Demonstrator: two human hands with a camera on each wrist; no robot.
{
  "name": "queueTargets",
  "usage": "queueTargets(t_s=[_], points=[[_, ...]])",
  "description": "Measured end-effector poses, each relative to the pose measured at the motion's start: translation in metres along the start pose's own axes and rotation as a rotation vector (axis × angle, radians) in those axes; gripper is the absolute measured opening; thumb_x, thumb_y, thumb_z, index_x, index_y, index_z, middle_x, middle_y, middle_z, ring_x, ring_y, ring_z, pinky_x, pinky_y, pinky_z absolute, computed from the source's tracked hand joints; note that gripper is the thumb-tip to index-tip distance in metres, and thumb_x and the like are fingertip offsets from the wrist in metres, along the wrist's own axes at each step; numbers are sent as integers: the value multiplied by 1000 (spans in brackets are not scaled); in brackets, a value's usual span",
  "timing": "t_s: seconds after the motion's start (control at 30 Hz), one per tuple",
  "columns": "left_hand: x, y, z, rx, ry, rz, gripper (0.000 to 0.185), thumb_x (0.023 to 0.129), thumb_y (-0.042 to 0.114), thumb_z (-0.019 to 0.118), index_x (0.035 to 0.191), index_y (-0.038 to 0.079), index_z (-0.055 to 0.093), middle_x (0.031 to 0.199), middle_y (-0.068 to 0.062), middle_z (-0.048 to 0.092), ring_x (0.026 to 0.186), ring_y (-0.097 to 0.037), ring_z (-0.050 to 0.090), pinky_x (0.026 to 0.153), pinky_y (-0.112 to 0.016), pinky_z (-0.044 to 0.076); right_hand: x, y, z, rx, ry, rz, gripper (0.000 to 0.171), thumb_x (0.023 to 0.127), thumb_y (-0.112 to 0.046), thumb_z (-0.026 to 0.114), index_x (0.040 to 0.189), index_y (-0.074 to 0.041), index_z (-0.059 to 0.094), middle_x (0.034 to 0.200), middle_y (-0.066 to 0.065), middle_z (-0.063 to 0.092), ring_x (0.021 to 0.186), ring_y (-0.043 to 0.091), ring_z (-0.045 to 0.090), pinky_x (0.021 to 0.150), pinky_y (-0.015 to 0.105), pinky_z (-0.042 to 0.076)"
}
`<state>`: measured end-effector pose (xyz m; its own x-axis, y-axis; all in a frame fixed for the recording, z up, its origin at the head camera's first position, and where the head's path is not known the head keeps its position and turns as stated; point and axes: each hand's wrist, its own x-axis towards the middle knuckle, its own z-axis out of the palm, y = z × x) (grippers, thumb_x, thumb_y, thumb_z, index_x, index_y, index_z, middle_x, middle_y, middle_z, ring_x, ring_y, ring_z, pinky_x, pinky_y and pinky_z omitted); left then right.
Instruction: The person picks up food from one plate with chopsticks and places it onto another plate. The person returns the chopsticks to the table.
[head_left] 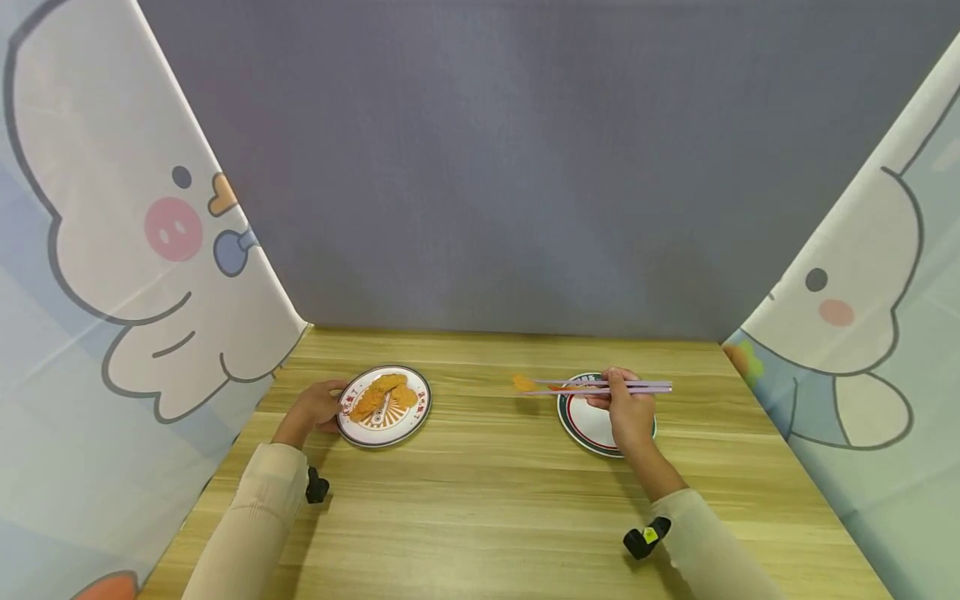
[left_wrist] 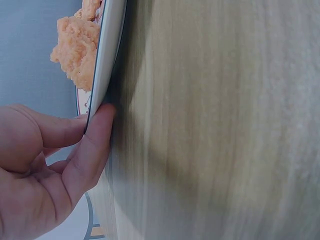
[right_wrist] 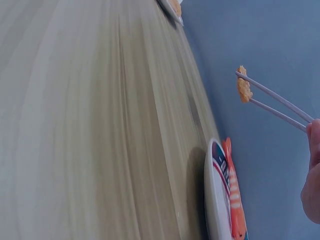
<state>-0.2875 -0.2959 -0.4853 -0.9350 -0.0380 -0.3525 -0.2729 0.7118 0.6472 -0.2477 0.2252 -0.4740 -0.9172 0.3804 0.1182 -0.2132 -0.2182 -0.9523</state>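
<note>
My left hand [head_left: 318, 406] pinches the rim of a white plate [head_left: 384, 437] between thumb and fingers, as the left wrist view shows close up. On this plate lie golden fried chicken pieces [head_left: 367, 403]. In my right hand [head_left: 632, 410] is a pair of lilac chopsticks [right_wrist: 275, 97]. Their tips hold one small fried piece [right_wrist: 244, 91] in the air, left of a second plate [right_wrist: 212, 195] with a dark green rim. An orange shrimp with pale stripes [right_wrist: 235, 200] lies on that second plate, partly hidden by the chopsticks and hand in the head view.
Both plates stand on a wood-grain table [head_left: 480, 500], with a stretch of tabletop between them. A grey panel [head_left: 480, 167] rises behind the table. Cartoon-printed sheets [head_left: 112, 250] flank both sides. Black camera mounts [head_left: 647, 538] sit on the wrists.
</note>
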Motion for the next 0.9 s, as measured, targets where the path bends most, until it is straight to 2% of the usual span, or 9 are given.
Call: queueTargets(t_s=[0.1,0.27,0.43,0.6,0.9], points=[[1,-1,0,-2,-1,1,58,93,-4,52,150,-4,42,127,-32,53,73,-15,65,63,-33,64,0,-1,-6,-18,6,11,23,105,-16,55,98,4,65,76,3,71,59,13,73,55,25,62],[0,0,1,-29,-4,9,58,94,-6,51,151,-5,40,128,-34,53,69,-14,65,63,-33,64,1,-1,-17,-47,21,21,21,104,-19,57,96,-3,67,79,4,71,58,12,72,56,26,62],[-4,1,2,-81,-13,17,59,94,-9,48,152,-7,36,133,-40,49,68,-15,66,64,-35,65,0,-2,-25,-68,21,6,24,105,-20,56,99,1,66,80,5,72,56,11,71,55,25,62],[-6,2,3,-42,-6,25,58,94,-7,50,151,-7,38,136,-41,47,69,-15,66,64,-35,65,-1,-5,-34,-82,25,23,21,105,-20,56,93,-9,68,77,0,71,56,11,71,54,25,62],[-4,1,3,-36,0,18,57,96,-7,49,152,-6,38,138,-40,46,69,-15,67,64,-34,65,0,-6,-53,-183,33,15,22,105,-22,54,92,-11,68,73,1,73,55,10,71,52,25,61]])
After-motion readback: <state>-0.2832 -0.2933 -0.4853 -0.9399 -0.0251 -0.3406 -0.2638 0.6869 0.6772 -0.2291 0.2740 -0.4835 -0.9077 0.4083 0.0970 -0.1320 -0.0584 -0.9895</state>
